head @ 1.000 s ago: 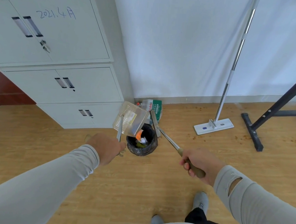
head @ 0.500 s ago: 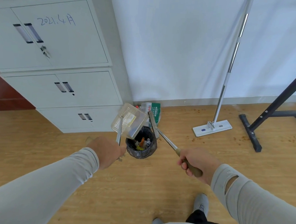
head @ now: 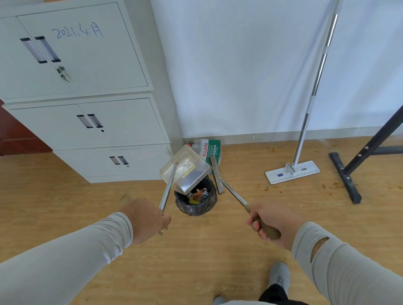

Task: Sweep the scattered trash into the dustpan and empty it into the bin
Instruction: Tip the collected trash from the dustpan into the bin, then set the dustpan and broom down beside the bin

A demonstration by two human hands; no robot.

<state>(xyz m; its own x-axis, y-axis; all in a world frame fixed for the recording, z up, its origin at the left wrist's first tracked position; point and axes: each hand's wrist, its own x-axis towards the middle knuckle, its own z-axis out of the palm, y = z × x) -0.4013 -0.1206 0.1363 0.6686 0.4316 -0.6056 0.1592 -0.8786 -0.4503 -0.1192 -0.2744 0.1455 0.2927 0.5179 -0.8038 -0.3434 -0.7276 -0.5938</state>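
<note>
**Dustpan, long-handled, tipped over bin: handling record**

Dustpan (head: 183,169): a pale, translucent plastic pan on a thin metal shaft, held tilted with its lower edge over the mouth of the bin (head: 196,198). The pan hung above the rim; contact with the rim could not be told. It appeared rigid and light, with its weight carried far out at the end of the shaft, so it was judged liable to swing or twist if held loosely. Best hold was judged to be the shaft's near end, as taken here.

Left hand (head: 146,218): fingers curled round the near end of the dustpan shaft, gripping it.

Right hand (head: 271,224): fingers wrapped round the brown grip of the broom (head: 231,192), a short-headed tool on a metal shaft. Its narrow head stood just beside the bin's right rim, raised off the floor.

Bin: small, round, lined with a black bag, standing on the wooden floor (head: 185,261) close to the corner of the filing cabinet (head: 88,117). Coloured scraps, orange, white and yellow, lay inside.

Step in hand, as judged: emptying. Whether any trash remained in the pan could not be seen.

Also present: a green-and-white packet (head: 209,152) against the wall behind the bin; a flat mop (head: 292,172) leaning on the wall; a black metal stand (head: 372,156); brown specks on the floor between mop and stand.
</note>
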